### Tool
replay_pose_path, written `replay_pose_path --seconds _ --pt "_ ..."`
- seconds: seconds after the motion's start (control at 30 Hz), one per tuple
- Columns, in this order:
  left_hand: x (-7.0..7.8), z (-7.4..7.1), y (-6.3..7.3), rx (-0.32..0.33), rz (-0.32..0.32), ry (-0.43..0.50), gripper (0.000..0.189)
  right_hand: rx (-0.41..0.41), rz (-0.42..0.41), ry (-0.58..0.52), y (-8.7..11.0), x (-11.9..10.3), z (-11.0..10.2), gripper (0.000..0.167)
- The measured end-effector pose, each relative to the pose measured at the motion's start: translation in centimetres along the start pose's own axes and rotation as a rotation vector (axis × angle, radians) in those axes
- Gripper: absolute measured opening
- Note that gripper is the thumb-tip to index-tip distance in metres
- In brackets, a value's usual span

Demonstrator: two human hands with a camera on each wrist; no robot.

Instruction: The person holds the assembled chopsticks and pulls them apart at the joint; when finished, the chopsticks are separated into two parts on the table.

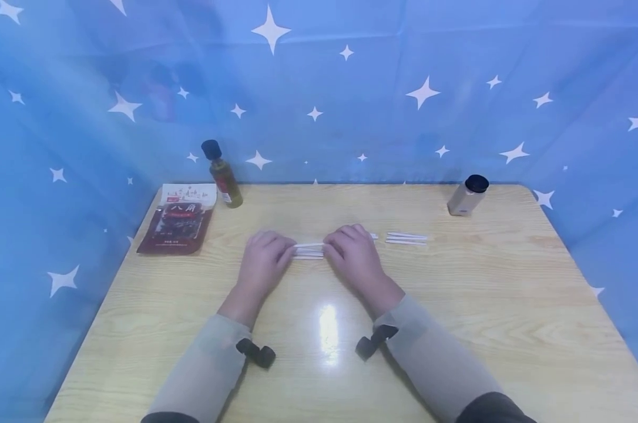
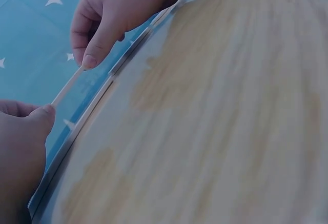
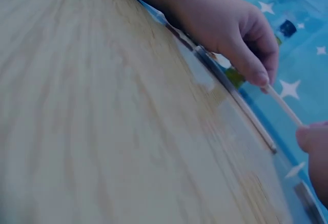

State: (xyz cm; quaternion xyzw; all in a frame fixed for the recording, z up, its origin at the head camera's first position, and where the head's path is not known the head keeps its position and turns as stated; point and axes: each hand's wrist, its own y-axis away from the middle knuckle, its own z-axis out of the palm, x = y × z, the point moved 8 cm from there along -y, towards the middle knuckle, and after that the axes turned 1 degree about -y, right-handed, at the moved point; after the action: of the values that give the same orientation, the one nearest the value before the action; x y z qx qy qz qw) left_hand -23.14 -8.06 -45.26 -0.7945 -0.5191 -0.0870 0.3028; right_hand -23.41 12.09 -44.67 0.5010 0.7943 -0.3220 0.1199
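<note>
In the head view, the table (image 1: pixel 192 311) ends at a far edge with a starred curtain (image 1: pixel 319 76) beyond; its left and right edges are well apart from the hands, and wood stretches from them toward the near side. A stick (image 1: pixel 309 245) spans the middle, nearer the far edge, pinched at its left end by the left hand (image 1: pixel 264 261) and at its right end by the right hand (image 1: pixel 355 257). Loose sticks (image 1: pixel 406 238) lie right of the right hand. A packet (image 1: pixel 176 226) lies far left, a bottle (image 1: pixel 226 182) just right of it; a jar (image 1: pixel 466 198) stands far right. In the left wrist view, thumbs and fingers close on the stick, raised off the table. In the right wrist view, the left hand partly hides the bottle.
</note>
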Motion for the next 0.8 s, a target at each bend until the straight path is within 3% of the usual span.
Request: replay_pose_path --seconds 0.3,0.53,0.8 --pt "2.3 1.9 -0.4 -0.054 0.046 0.003 0.017 0.051 -0.081 -0.020 1.8 1.3 -2.5 0.009" --pt "4.8 3.5 -1.3 -0.043 0.110 0.035 0.015 0.118 -0.119 -0.016 2.9 3.4 -4.7 0.009" --pt "7.5 5.8 -2.8 -0.074 0.131 0.054 0.017 0.158 -0.085 -0.006 4.7 6.1 -7.0 0.010"
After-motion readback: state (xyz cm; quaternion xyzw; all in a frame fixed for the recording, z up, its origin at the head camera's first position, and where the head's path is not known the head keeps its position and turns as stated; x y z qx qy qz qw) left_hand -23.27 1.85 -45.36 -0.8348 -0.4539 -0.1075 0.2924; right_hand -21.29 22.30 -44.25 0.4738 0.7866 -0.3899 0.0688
